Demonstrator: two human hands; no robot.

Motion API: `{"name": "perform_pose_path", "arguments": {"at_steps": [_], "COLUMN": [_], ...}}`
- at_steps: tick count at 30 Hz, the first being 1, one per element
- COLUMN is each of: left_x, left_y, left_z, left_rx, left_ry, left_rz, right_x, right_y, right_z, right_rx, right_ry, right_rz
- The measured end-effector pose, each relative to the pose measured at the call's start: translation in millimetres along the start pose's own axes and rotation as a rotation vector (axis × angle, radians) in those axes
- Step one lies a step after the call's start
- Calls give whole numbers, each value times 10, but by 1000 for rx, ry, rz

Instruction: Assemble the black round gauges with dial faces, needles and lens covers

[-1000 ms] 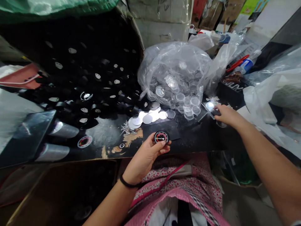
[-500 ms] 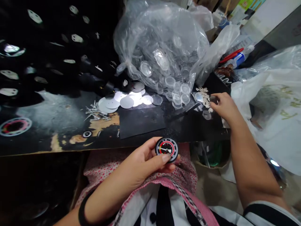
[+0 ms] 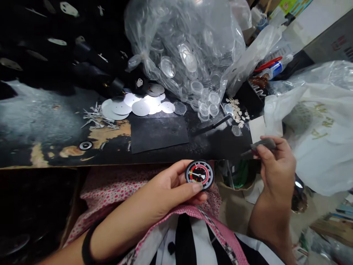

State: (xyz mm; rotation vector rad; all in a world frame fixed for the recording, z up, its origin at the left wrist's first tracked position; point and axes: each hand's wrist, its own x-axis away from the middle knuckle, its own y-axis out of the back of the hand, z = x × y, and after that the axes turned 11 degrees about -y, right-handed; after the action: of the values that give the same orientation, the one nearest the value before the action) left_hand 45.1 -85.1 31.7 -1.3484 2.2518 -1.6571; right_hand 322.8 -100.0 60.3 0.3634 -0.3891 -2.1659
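My left hand [image 3: 171, 187] is closed round a round black gauge [image 3: 199, 175] with a red and white dial and a white pointer, held face up in front of the table edge. My right hand [image 3: 277, 158] pinches a dark grey tool [image 3: 264, 144] with a thin tip that points left; motion blurs it a little. Beyond the gauge, a black flat sheet [image 3: 160, 134] lies on the table. Small pale metal pieces [image 3: 237, 112] lie up and left of my right hand.
A big clear bag of transparent round covers [image 3: 190, 55] stands at the back. White discs [image 3: 140, 106] and thin pointers [image 3: 99, 117] lie left of it. A black stick-like tool [image 3: 213, 127] rests mid-table. White plastic bags [image 3: 317, 136] are at the right.
My right hand has moved back toward me from the small metal pieces, and the grey tool now shows in it. A white card shows near it. The view has shifted slightly.
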Motion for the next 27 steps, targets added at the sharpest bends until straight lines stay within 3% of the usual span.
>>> {"name": "perform_pose_path", "arguments": {"at_steps": [6, 15, 22, 25, 27], "left_x": [-22, -34, 41, 111, 154], "left_y": [29, 89, 149, 169, 166], "left_z": [29, 106, 25, -14, -27], "left_rx": [-2, -99, -548, -739, -797], "left_ry": [-10, -116, -471, -630, -655], "left_rz": [46, 52, 47, 17, 5], "right_x": [104, 92, -47, -45, -31], "right_y": [-173, -440, -863, -949, -965], "right_z": [-87, -193, -487, -522, -524], "right_rx": [-126, -113, 19, 124, 210], "right_ry": [-119, -108, -116, -71, -38], "right_rz": [58, 109, 209, 205, 198]}}
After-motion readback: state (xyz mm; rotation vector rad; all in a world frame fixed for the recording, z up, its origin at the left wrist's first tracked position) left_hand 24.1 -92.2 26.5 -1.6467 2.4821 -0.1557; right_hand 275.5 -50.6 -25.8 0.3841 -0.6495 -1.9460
